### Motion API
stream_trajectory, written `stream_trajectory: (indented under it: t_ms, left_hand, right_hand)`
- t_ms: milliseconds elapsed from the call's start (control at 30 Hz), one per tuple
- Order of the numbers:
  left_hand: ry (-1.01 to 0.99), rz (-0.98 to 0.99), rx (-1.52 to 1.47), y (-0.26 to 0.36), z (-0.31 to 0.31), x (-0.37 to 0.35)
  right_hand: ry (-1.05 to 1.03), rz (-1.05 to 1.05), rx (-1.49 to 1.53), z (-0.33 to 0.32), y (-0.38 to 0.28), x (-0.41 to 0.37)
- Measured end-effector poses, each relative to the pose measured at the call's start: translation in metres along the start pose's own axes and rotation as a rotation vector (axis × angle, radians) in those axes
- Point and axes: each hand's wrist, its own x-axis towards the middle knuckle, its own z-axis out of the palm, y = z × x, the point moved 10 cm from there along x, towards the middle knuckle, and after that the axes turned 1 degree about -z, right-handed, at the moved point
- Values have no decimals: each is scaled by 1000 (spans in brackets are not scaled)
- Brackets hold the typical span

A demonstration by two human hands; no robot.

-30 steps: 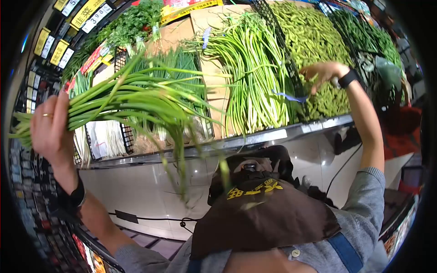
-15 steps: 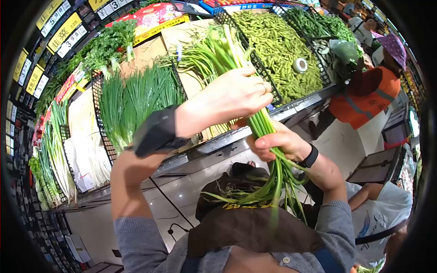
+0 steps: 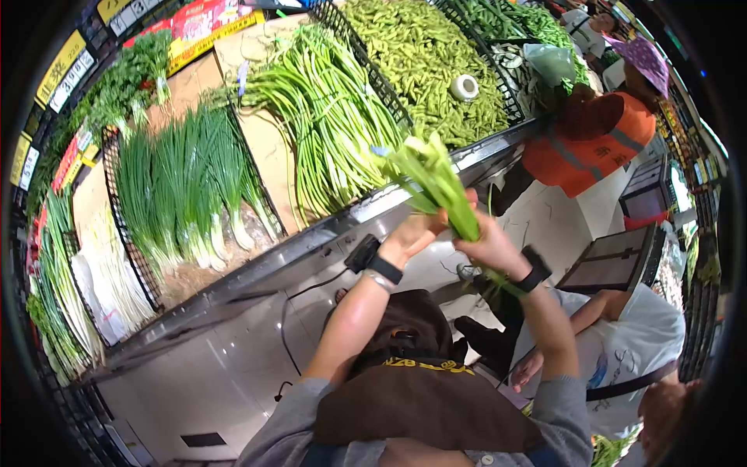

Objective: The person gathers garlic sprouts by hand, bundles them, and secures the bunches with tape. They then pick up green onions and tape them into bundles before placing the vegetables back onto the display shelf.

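A bunch of long green stalks stands tilted in front of me, its broad pale-green end up and toward the display. My right hand is closed around its lower part, and thinner ends hang below that wrist. My left hand is against the bunch from the left, palm turned up, its fingers curled behind the stalks and partly hidden. A small bluish piece shows at the bunch's upper left side. Beyond, a pile of similar long green stalks lies on the display.
The display's metal edge runs just beyond my hands. Spring onions lie left, green pods with a white tape roll right. A person in an orange vest and another in a white shirt are close on my right.
My left hand has come down from above the bunch to its left side. The bunch has tipped and lowered, and its hanging ends show less. The view has shifted right.
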Motion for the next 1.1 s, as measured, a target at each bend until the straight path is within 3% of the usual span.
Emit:
stream_trajectory:
  t_ms: [67,133,200,267,333,400,433,500,533,567,600,667,700,733,800,833,867,933,967,1000,1033,1067,1100]
  left_hand:
    - [364,109,-35,-5,-43,-3]
    - [715,-15,185,-51,-103,-27]
    - [1013,27,168,-95,-136,-67]
    - [1119,-95,53,-145,-155,-105]
    - [1314,-263,-11,-184,-171,-145]
    - [1436,-361,-228,-250,-240,-193]
    - [1562,-235,-91,-212,-261,-198]
    - [1374,-256,-213,-215,-348,-196]
    - [1400,-186,-122,-184,-365,-189]
    - [1233,-488,-266,-167,-327,-168]
    - [1433,-414,43,-141,-326,-171]
    - [1337,-139,326,-159,-340,-192]
    - [1364,-62,394,-153,-315,-190]
    - [1235,86,-102,-170,-305,-178]
    - [1413,-87,401,-128,-308,-176]
    - [1312,91,440,-98,-319,-156]
    - [1340,-31,420,-96,-332,-154]
    - [1314,32,480,-96,-323,-155]
    - [1338,-85,540,-117,-316,-171]
    - [1281,-107,447,-142,-298,-185]
    - [1212,-269,387,-176,-292,-199]
    - [1134,-432,326,-204,-289,-208]
    - [976,-349,98,-200,-282,-188]
  right_hand:
    - [201,5,-427,12,57,-8]
    - [210,42,-529,36,105,-23]
    - [-5,41,-79,75,140,-38]
    - [-341,433,565,122,179,-68]
    - [-411,597,900,150,221,-84]
    - [-501,732,948,186,265,-75]
    - [-527,727,849,199,281,-51]
    - [-554,697,795,223,298,15]
    - [-563,678,829,230,304,44]
    - [-584,695,838,238,313,56]
    - [-602,705,855,248,317,58]
    - [-606,621,865,234,305,29]
    - [-617,614,873,235,310,14]
    - [-628,612,882,236,300,9]
    - [-548,578,757,226,293,44]
    - [-509,665,766,230,302,67]
    - [-470,763,773,235,313,70]
    - [-437,737,773,238,317,61]
    - [-400,716,772,235,319,45]
    - [-365,705,769,230,316,25]
    - [-343,634,903,234,312,12]
    - [-360,613,804,233,309,12]
    - [-418,641,796,237,308,18]
